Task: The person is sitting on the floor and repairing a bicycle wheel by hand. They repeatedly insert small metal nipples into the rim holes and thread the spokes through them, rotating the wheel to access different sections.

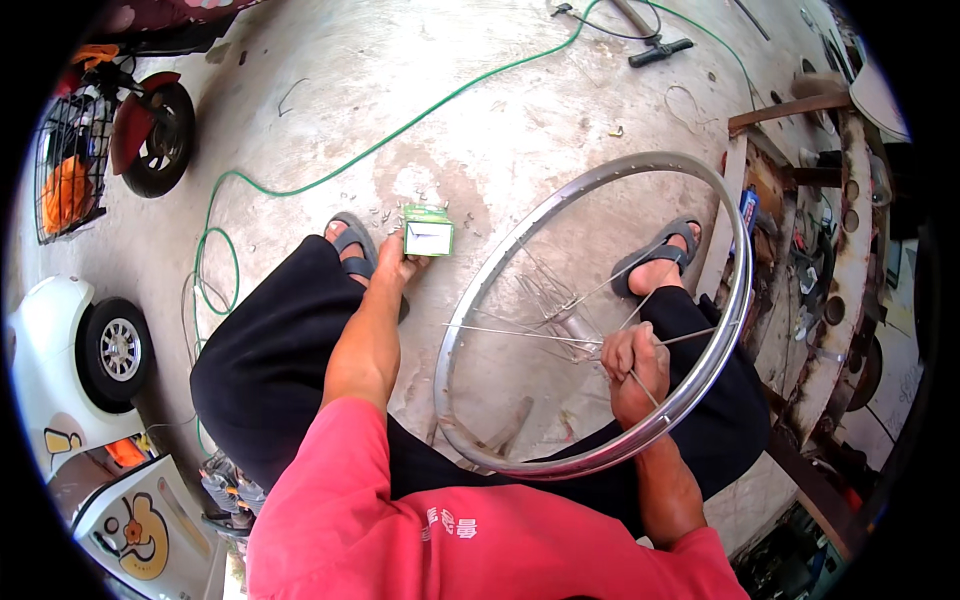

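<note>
A bare metal wheel rim [700, 380] is held upright between the knees of a seated person, above the concrete floor [500, 130]. The lacing appears to be at an early stage: a hub [572, 322] hangs inside the rim with a loose bundle of spokes [520, 330] fanning from it, and only a few spokes seem to reach the rim, so most of the holes along it are seen empty. The right hand [635, 365] is closed around the ends of a few spokes near the hub, its fingers curled tight. The left hand [392, 262] is stretched down to a small green and white box [428, 231] lying on the floor by the left foot; its fingers are touching the box's edge, but whether they grip it cannot be told. One rim, one hub and one box are counted; the spokes are too thin and crossed for an exact count, though more than six are visible. Small metal bits are scattered beside the box. Two sandals are worn, a green hose [300, 185] is trailed across the floor, and parts of two parked scooters [110, 350] are seen at the left.
</note>
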`<state>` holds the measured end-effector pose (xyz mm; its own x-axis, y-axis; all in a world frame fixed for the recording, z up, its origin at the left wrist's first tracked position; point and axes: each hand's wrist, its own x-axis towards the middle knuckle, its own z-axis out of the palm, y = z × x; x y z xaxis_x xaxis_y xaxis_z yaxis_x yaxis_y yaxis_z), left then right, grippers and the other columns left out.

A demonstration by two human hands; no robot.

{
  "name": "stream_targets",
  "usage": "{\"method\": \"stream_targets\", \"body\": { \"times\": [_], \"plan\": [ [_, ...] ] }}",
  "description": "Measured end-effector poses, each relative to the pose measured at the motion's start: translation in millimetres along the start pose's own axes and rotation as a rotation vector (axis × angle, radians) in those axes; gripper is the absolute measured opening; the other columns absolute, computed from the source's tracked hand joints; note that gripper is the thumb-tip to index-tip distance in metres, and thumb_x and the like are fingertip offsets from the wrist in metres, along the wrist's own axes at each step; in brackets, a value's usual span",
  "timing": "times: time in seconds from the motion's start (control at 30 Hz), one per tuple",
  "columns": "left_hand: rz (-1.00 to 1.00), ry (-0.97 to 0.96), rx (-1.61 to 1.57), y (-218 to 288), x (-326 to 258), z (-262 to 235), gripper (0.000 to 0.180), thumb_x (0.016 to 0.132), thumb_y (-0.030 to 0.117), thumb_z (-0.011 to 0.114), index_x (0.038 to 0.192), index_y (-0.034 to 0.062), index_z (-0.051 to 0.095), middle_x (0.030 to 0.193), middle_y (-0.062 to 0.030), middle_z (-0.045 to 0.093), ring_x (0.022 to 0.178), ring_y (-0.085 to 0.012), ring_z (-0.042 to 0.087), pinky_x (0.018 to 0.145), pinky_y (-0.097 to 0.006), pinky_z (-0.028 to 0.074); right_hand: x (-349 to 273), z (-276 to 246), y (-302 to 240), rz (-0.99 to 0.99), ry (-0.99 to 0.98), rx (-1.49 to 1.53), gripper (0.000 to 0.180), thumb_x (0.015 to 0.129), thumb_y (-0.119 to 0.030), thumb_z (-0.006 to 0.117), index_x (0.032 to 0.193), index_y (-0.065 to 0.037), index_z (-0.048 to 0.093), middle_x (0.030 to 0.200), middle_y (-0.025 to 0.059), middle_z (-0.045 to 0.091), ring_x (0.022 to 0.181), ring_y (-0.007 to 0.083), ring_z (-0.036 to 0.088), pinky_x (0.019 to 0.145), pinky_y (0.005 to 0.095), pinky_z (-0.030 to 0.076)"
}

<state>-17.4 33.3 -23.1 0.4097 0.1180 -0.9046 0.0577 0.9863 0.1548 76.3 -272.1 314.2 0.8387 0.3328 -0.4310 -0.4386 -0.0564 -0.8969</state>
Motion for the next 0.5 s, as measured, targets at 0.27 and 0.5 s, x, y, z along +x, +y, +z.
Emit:
{"method": "stream_targets", "body": {
  "times": [0.27, 0.5],
  "plan": [
    [-0.001, -0.037, -0.026, -1.7, 6.8, -3.2, 0.021, 0.099, 0.024, 0.05, 0.093, 0.0088, 0.062, 0.074, -0.0026, 0.064, 0.05, -0.013, 0.055, 0.041, -0.024, 0.043, -1.5, 6.0, -4.6, 0.001, -0.028, -0.023, 0.051, 0.105, -0.033, 0.037, 0.058, -0.011, 0.036, 0.049, 0.0019, 0.032, 0.048, 0.0112, 0.028, 0.049, 0.0265, 0.025],
    [-0.016, -0.097, 0.066, 1.0, 0.2, 1.1, 0.021, 0.098, 0.027, 0.053, 0.099, 0.0083, 0.064, 0.082, -0.004, 0.068, 0.063, -0.0157, 0.064, 0.049, -0.03, 0.052, -0.8, 2.6, -2.8, -0.004, -0.044, -0.009, 0.051, 0.104, -0.033, 0.038, 0.058, -0.011, 0.037, 0.051, 0.0024, 0.034, 0.048, 0.0116, 0.03, 0.049, 0.0268, 0.025]
  ]
}}
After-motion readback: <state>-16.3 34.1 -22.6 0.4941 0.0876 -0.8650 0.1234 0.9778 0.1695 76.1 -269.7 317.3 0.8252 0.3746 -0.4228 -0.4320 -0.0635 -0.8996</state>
